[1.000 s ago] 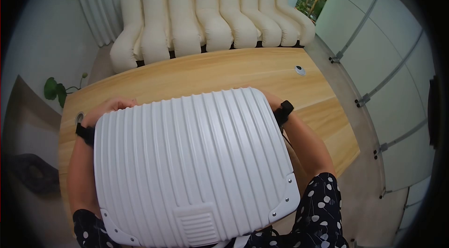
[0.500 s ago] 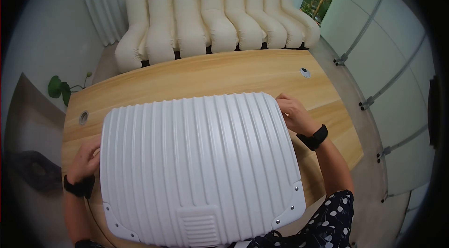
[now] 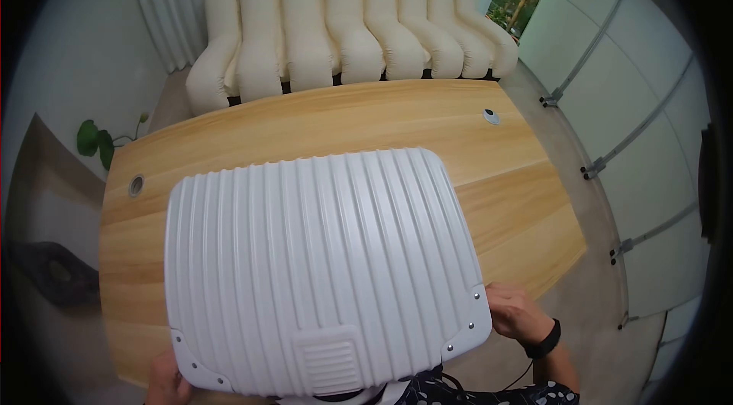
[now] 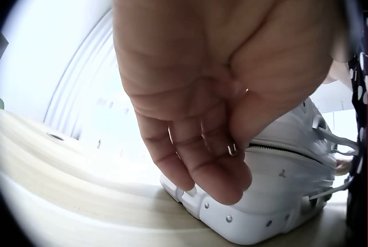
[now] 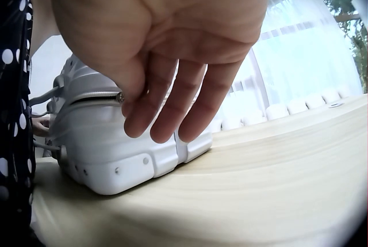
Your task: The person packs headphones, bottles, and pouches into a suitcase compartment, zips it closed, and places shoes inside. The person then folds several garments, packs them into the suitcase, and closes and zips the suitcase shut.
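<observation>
A white ribbed hard-shell suitcase lies flat on the wooden table, its wheel end toward me. My left hand is at its near left corner. In the left wrist view the left hand has curled fingers that pinch a small metal zipper pull beside the suitcase and its zipper line. My right hand is at the near right corner. In the right wrist view the right hand hangs with fairly straight fingers against the suitcase, thumb tip touching the zipper.
A cream segmented sofa stands behind the table, with a potted plant at the left. The tabletop has two cable grommets. Glass panels line the right side, past the table's curved edge.
Both hands have slid from the suitcase's far corners, along its sides, down to the near corners. The suitcase has stayed almost still.
</observation>
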`<state>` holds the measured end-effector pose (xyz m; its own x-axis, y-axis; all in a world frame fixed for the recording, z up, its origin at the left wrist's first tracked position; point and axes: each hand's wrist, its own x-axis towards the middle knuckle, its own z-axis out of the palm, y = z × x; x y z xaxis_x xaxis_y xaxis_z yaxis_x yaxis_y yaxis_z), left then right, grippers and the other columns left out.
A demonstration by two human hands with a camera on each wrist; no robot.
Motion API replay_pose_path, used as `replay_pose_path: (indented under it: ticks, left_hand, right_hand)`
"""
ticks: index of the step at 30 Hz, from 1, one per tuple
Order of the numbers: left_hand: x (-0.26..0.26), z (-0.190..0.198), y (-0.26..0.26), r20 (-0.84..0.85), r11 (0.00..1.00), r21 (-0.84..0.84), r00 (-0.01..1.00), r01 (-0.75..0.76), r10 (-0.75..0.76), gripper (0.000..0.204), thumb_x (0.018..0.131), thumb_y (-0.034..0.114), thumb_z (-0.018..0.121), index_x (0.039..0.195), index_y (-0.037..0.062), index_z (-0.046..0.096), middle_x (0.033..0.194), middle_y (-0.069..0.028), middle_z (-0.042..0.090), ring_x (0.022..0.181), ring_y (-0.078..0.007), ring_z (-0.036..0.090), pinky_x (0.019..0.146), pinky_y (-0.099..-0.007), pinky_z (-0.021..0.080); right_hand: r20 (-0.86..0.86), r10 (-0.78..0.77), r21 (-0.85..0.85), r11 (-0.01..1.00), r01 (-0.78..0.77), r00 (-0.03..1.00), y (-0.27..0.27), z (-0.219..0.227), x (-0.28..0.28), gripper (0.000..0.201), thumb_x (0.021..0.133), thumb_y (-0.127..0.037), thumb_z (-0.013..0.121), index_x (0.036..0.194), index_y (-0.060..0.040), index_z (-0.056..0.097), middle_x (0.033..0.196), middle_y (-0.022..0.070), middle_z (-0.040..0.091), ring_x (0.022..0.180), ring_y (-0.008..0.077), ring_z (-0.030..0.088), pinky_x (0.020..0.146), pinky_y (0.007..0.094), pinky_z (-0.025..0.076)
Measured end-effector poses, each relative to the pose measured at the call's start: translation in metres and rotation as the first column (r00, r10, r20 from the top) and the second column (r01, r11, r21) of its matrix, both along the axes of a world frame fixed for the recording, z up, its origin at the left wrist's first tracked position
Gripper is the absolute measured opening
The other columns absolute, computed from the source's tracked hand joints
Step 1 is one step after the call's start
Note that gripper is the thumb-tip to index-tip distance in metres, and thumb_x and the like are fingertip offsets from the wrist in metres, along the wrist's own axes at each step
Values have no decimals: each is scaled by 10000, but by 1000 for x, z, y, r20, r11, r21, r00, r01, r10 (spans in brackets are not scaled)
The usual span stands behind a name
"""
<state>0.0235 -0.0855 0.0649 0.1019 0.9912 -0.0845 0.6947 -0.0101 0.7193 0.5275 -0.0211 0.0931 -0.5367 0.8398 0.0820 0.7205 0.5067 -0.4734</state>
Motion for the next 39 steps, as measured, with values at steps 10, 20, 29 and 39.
replay_pose_path:
  ticks: [10, 20, 29, 39]
  left_hand:
    - [7, -30, -37, 36, 989, 114, 995, -92, 88, 297, 810, -31, 468, 1104, -59, 502, 992, -170, 576, 887, -241, 581, 776, -303, 447]
    - [43, -17, -53, 143, 986, -123, 985, 115, -97, 154, 897, 29, 493, 957, -60, 603, 871, -151, 649, 768, -249, 629, 714, -322, 490]
    - [103, -16, -1, -1, 930, 261, 964, 259, -268, 153, 776, 11, 608, 921, -37, 598, 789, -182, 613, 683, -347, 607, 589, -374, 481]
    - [161, -23, 17, -75, 816, 474, 939, 331, -337, 199, 782, 38, 588, 980, 16, 597, 805, -156, 616, 695, -339, 588, 609, -398, 471]
  right_hand:
    - [-116, -93, -166, 983, 73, 989, -50, -15, 2, 171, 787, 5, 576, 956, -25, 580, 778, 155, 573, 714, 331, 572, 622, 360, 468]
    - [-182, -185, -244, 960, 138, 966, -60, -22, -7, 174, 854, -15, 556, 1024, -17, 593, 790, 149, 622, 709, 309, 618, 632, 317, 499]
    - [-500, -457, -142, 881, 450, 736, 2, -57, -32, 85, 912, -2, 479, 948, 25, 551, 722, 123, 638, 702, 185, 660, 627, 270, 502]
    - [-693, -338, -223, 940, 256, 637, 5, -70, -16, 173, 945, -9, 429, 1070, 13, 546, 970, 65, 604, 907, 140, 623, 749, 283, 555]
